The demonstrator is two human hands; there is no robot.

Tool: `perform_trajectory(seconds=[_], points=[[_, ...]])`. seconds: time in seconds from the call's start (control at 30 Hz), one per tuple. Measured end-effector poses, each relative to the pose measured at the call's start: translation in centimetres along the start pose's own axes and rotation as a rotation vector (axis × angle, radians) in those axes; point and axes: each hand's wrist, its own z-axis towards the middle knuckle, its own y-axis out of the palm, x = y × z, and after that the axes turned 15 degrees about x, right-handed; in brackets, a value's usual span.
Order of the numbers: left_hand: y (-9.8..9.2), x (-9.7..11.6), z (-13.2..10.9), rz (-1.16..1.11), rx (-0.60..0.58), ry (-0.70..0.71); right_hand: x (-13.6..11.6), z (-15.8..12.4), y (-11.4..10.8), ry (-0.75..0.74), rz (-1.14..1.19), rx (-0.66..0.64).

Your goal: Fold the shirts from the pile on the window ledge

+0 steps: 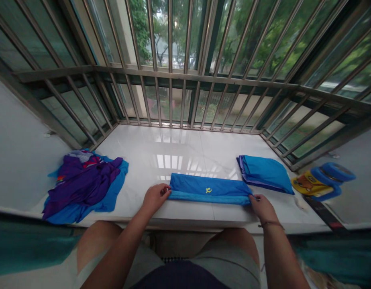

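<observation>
A blue garment [208,189] lies on the white ledge, folded into a long flat strip with a small yellow emblem on its upper layer. My left hand [157,196] pinches its left end, thumb and fingers pressed together at the lower corner. At the opposite end, my right hand [261,206] grips the lower right corner, and a thin band circles that wrist. The garment's exact kind is hidden by the folding. Just behind my right hand rests a folded stack of blue and purple clothes [265,172].
A loose heap of purple and blue clothes [86,182] lies at the left of the ledge [185,146]. A yellow and blue jug [322,180] with a handle stands at the far right. Metal window bars [185,76] enclose the back and sides.
</observation>
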Motion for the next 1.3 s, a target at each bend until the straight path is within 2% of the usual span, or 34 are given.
perform_trajectory(seconds=[0.23, 0.37, 0.47, 0.53, 0.67, 0.77, 0.83, 0.93, 1.0, 1.07, 1.23, 1.3], points=[[-0.2, 0.4, -0.2, -0.029, 0.03, -0.068, -2.9, 0.3, 0.1, -0.059, -0.024, 0.063], [-0.4, 0.8, -0.2, -0.024, 0.011, -0.073, -4.5, -1.1, -0.2, -0.165, 0.039, 0.221], [-0.5, 1.0, -0.1, -0.021, -0.017, -0.041, -7.2, -2.9, -0.5, -0.301, 0.162, 0.352], [-0.5, 1.0, -0.1, -0.012, -0.02, -0.032, -9.9, -4.4, -0.5, -0.415, 0.265, 0.379], [-0.5, 1.1, -0.1, 0.01, -0.02, -0.034, -16.9, -8.3, 0.6, -0.666, 0.464, 0.341], [-0.5, 1.1, 0.0, 0.014, -0.026, -0.031, -21.7, -12.5, 2.7, -0.903, 0.528, 0.202], [-0.5, 1.0, 0.1, 0.023, -0.035, -0.024, -23.8, -15.6, 4.6, -1.075, 0.503, 0.114], [-0.4, 0.9, 0.1, 0.061, -0.053, -0.007, -24.9, -19.4, 7.5, -1.228, 0.464, 0.044], [-0.4, 0.8, 0.2, 0.072, -0.06, -0.003, -24.5, -20.6, 8.9, -1.236, 0.469, 0.024], [-0.3, 0.8, 0.2, 0.066, -0.063, -0.005, -23.9, -20.7, 9.5, -1.197, 0.504, 0.008], [-0.3, 0.9, 0.1, 0.043, -0.051, -0.006, -23.6, -18.2, 7.7, -0.991, 0.696, 0.054], [-0.3, 1.0, 0.1, 0.042, -0.054, -0.008, -24.1, -17.5, 7.0, -0.978, 0.732, 0.104]])
